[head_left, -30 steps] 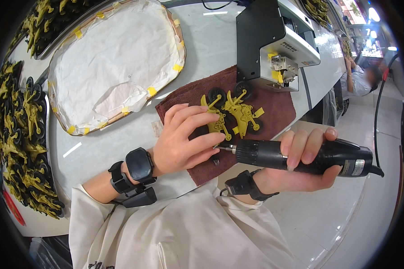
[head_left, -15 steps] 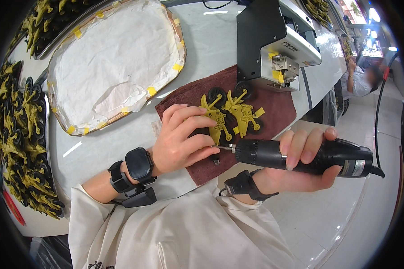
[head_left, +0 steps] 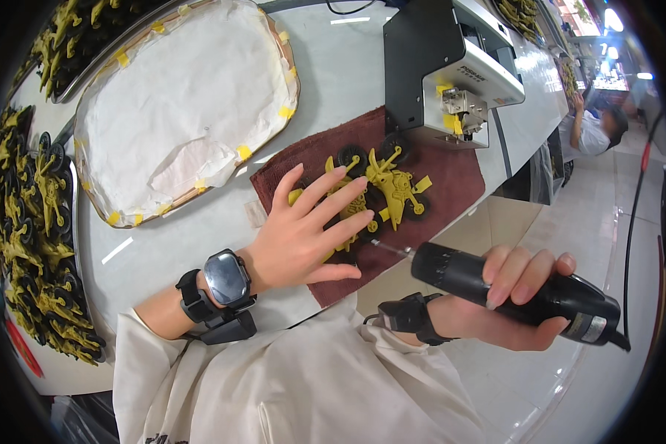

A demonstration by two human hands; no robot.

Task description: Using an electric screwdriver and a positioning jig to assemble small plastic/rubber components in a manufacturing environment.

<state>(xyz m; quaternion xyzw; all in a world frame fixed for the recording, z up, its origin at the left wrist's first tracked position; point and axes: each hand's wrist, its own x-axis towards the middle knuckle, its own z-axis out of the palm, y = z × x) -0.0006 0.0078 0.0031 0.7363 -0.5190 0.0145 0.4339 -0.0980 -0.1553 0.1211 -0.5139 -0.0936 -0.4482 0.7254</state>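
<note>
While the left hand [head_left: 296, 233] fans wide, the right hand [head_left: 510, 285] clasps a black power driver [head_left: 451, 270]!

As the head view shows it, the left fingers are splayed over a half-hidden yellow toy motorcycle [head_left: 357, 204]; whether they touch it, I cannot tell. And here's the right hand, fingers wrapped round that driver, its slim bit aimed left, the tip near the same motorcycle! That toy lies on the maroon cloth [head_left: 455, 174], right beside a second yellow motorcycle [head_left: 396, 189], close to the black-and-silver machine [head_left: 414, 74]. Over left, a white-covered tray [head_left: 185, 96], then a heap of yellow-and-black toys [head_left: 44, 244].
</note>
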